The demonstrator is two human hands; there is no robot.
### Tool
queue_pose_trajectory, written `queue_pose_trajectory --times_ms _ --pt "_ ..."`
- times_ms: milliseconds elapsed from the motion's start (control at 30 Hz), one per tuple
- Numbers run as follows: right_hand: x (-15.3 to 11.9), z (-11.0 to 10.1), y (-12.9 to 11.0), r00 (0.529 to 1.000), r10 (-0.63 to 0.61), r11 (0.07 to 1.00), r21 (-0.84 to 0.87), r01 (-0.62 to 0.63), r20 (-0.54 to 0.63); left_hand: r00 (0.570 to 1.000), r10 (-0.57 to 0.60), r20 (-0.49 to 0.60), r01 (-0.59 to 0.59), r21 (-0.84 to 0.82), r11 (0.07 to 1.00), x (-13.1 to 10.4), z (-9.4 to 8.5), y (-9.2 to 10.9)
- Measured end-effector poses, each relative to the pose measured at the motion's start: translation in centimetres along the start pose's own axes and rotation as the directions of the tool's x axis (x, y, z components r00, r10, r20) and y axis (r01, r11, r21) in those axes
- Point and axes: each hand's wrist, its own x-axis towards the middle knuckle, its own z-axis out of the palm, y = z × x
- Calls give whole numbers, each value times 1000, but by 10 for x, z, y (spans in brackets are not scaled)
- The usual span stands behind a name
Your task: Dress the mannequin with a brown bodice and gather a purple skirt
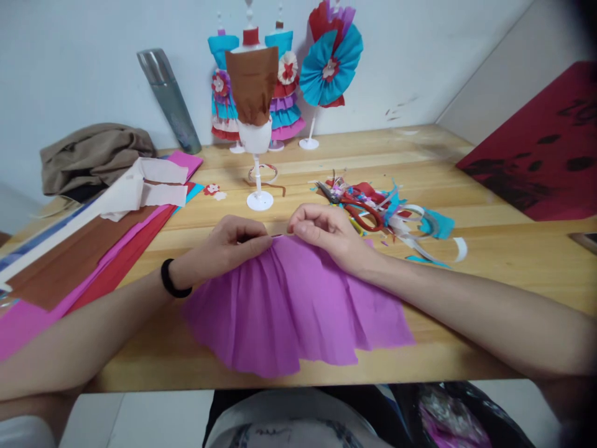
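A pleated sheet of purple crepe paper (280, 305) fans out across the front of the table, its gathered edge at the top. My left hand (233, 246) pinches that edge on the left, thumb over the folds. Close beside it, my right hand (326, 233) has its fingers curled and pinches the same edge a little to the right. A thin pale strip shows along the edge between the two hands. Just beyond them stands a small white dress form (257, 140) with a brown paper bodice (252, 84) and a red neck band.
Left lie stacked crepe paper sheets (79, 255), a brown cloth (97, 155) and a leaning flask (170, 102). Several dressed forms (284, 93) line the wall. To the right are red-handled scissors (364, 214), paper scraps (396, 205) and a tape roll (422, 221). A red bag (550, 155) stands far right.
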Motion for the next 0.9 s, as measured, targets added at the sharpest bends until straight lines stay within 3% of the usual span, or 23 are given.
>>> queue_pose_trajectory --times_ms 200,367,633,900 --pt "1 3 4 996 77 997 11 -78 50 983 177 -51 -163 213 963 1 2 3" --pt "-1 5 6 993 106 994 28 -108 51 967 244 -67 -213 307 928 1 3 1" --pt "1 4 6 986 140 990 7 -141 96 939 338 -62 -295 359 886 1 3 -4" --pt "-6 9 0 992 113 993 24 -114 63 924 376 -69 -324 383 865 2 6 -5"
